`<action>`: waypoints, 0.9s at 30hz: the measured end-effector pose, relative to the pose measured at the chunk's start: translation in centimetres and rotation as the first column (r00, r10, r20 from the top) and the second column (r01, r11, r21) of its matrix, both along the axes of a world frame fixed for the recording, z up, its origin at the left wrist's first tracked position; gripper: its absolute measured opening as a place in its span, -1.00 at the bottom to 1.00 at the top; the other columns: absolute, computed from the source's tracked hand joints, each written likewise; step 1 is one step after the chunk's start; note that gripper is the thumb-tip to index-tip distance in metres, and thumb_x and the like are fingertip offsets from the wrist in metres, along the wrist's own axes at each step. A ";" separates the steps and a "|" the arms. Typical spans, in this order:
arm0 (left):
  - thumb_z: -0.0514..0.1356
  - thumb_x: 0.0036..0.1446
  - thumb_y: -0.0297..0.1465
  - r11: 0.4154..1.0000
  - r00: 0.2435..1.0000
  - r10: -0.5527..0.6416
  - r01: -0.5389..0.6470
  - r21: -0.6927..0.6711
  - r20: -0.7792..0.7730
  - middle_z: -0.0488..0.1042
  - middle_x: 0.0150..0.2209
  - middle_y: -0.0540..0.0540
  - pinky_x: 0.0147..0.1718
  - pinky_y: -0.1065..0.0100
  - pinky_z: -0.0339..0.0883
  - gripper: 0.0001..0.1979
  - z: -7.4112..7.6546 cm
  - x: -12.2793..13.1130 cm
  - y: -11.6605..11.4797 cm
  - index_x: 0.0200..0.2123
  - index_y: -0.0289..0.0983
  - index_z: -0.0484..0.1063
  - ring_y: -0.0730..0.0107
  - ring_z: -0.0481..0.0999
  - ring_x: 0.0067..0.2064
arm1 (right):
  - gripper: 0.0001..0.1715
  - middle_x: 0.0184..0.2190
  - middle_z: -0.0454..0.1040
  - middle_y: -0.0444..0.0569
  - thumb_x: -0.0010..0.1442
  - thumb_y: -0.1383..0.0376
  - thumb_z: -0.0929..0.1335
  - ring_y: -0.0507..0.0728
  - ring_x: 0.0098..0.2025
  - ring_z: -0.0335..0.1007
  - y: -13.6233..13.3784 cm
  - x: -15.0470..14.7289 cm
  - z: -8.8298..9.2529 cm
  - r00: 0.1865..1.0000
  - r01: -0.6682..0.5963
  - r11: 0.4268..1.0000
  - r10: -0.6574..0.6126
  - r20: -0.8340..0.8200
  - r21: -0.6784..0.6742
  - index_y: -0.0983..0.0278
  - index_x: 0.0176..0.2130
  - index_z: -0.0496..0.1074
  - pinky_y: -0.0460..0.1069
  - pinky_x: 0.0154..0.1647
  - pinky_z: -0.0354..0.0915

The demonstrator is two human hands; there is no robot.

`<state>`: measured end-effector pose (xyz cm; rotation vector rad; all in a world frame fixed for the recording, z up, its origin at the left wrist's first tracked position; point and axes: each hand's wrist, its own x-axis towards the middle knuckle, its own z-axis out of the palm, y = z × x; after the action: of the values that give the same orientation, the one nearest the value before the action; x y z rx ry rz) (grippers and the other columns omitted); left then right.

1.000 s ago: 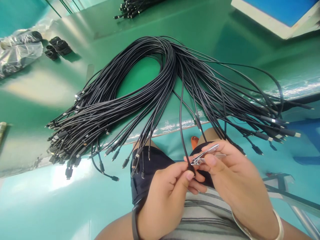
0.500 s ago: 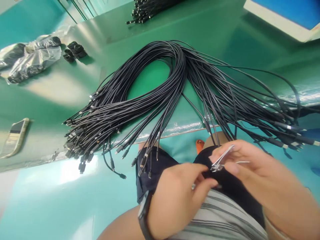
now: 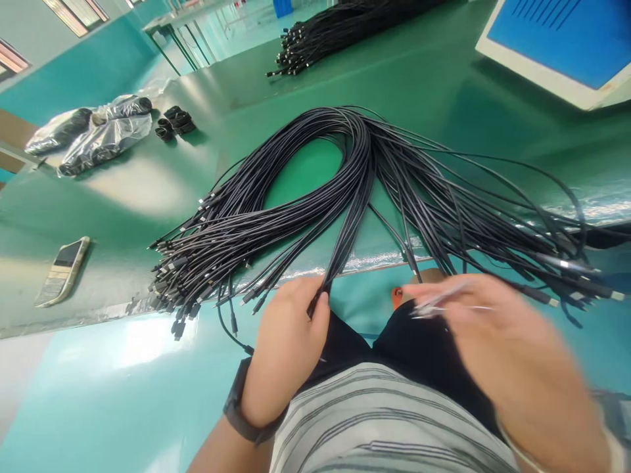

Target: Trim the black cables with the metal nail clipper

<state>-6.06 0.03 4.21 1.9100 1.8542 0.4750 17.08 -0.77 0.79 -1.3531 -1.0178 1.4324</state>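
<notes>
A large bundle of thin black cables point(image 3: 296, 207) lies looped on the green table, its small connector ends spread to the left and right. My left hand point(image 3: 293, 328), with a dark watch on the wrist, is closed around a strand group from this bundle at the table's front edge. The connectors of that group are mostly hidden by my fingers. Held in my right hand point(image 3: 497, 328) is a small silver nail clipper point(image 3: 434, 307), its lever raised and its outline blurred by motion. That hand is above my lap, apart from the left one.
A phone-like device point(image 3: 64, 272) lies at the table's left. Plastic-wrapped black bundles point(image 3: 106, 141) and small coiled black pieces point(image 3: 175, 123) are behind it. Another cable pile point(image 3: 320, 39) lies at the back, and a blue-and-white box point(image 3: 557, 46) stands back right.
My left hand has moved left, away from the nail clipper, and taken hold of a group of cables. The right hand still holds the nail clipper. The view has tilted up slightly.
</notes>
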 end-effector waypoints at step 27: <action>0.29 0.08 -0.13 0.921 0.601 0.267 0.071 -0.383 0.754 0.45 -0.56 0.04 -0.50 0.37 0.28 -0.69 -4.7 3.2 0.6 -0.24 -0.24 0.43 0.37 0.44 -0.54 | -0.74 -0.24 0.55 -0.04 0.18 0.07 0.44 0.12 -0.12 0.44 2.2 -3.8 -2.0 0.878 -0.109 0.988 0.046 -0.477 -0.106 0.22 -0.30 0.47 0.06 -0.02 0.33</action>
<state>-2.87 0.60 -0.48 1.0342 1.2941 0.7855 13.24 1.38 -1.17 -0.9775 -0.6676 1.8033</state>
